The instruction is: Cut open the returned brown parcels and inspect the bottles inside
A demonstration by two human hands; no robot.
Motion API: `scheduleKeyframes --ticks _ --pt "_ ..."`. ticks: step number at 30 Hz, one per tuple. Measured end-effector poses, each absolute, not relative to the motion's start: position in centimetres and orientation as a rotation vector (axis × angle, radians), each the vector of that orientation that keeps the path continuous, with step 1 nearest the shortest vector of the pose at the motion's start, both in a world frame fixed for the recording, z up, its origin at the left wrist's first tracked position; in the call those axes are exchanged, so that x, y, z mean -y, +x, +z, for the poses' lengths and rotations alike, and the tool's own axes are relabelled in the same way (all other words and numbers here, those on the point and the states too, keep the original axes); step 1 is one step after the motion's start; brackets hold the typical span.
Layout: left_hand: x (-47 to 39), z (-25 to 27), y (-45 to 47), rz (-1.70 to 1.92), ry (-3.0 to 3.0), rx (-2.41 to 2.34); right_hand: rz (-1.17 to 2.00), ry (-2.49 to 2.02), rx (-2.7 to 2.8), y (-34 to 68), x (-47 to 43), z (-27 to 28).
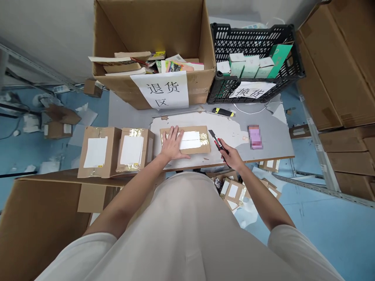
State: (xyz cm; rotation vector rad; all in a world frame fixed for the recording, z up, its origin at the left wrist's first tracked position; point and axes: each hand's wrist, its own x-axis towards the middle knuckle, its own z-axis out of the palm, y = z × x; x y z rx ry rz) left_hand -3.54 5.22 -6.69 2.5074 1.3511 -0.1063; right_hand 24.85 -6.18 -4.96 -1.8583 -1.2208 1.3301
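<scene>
A taped cardboard parcel [205, 145] with a white label lies flat in front of me on the table [275, 136]. My left hand [171, 146] rests on its left part, fingers spread. In my right hand [232, 157] is a red and black utility knife [217, 141], its blade out and pointing up-left beside the parcel's right end. The fingers are wrapped round the handle. A gap seems to separate the blade tip from the parcel, though whether they touch is hard to tell.
Behind stand a big carton [117, 86] of books and a black crate [254, 33] holding green-white boxes. A yellow-black cutter [223, 112] and a blurred pink item [255, 136] lie on the table. Two labelled boxes [130, 150] stand left; parcels [233, 191] lie below the table edge.
</scene>
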Motion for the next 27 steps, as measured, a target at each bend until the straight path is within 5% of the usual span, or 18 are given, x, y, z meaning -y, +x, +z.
scheduleKeyframes --ticks 22,27 --pt "-5.1 -6.8 -3.2 -0.04 2.423 -1.388 1.551 -1.81 1.702 28.3 5.5 -2.7" --pt "-5.1 -6.9 -3.2 -0.037 2.398 -1.38 1.366 -1.813 1.958 28.2 6.5 -1.8"
